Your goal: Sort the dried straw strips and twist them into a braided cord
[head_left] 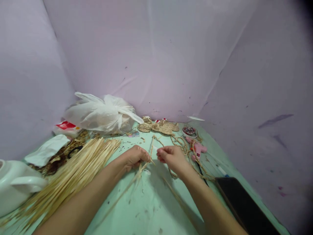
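My left hand [137,157] is closed in a pinch on a thin braided straw cord [152,148]. Loose straw strands [133,179] trail from beneath those fingers toward me. Just to the right, my right hand [173,157] has its fingers curled together; whether a strand lies in them is hidden. Below that hand, another pale strand [179,199] slants toward the front, blurred. The finished length of braid [182,143] loops behind my right hand and over the table to the right.
Straw strands [80,169] lie bundled at left beside a white pitcher [18,186]. Behind are a white plastic bag [102,114], woven straw pieces [163,127] and a small bowl [189,132]. A pink glue gun [199,148] and dark phone-like slab [242,205] lie right.
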{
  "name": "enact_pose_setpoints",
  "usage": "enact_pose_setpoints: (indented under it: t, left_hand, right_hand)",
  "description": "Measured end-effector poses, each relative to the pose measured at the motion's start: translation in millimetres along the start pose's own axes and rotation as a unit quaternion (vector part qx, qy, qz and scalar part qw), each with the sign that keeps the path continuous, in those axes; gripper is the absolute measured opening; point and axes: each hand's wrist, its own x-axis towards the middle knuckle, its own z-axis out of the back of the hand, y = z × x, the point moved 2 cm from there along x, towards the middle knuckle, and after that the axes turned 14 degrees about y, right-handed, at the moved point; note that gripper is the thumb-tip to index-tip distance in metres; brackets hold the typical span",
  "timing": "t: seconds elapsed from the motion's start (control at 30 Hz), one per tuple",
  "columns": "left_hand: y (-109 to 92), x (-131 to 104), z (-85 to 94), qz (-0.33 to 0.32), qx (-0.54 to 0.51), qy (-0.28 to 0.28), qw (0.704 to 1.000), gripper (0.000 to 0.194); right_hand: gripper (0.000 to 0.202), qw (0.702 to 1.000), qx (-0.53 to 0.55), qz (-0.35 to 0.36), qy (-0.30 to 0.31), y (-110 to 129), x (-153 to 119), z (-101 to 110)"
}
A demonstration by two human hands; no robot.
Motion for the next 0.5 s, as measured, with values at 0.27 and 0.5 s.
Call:
enact_pose_setpoints:
  t: [0.27,0.5]
  left_hand:
    - [1.7,0.1,-0.5,-0.027,0.029,0.012,0.999,0.005]
    - [3.9,2.1,1.8,-0.007,0.028,0.016,0.999,0.009]
  right_hand:
    - [0.018,0.932,0.315,-0.092,0.155,-11.5,3.9,-32.7]
    - [0.02,0.893,0.385,-0.135,0.191,-21.1,8.4,-29.0]
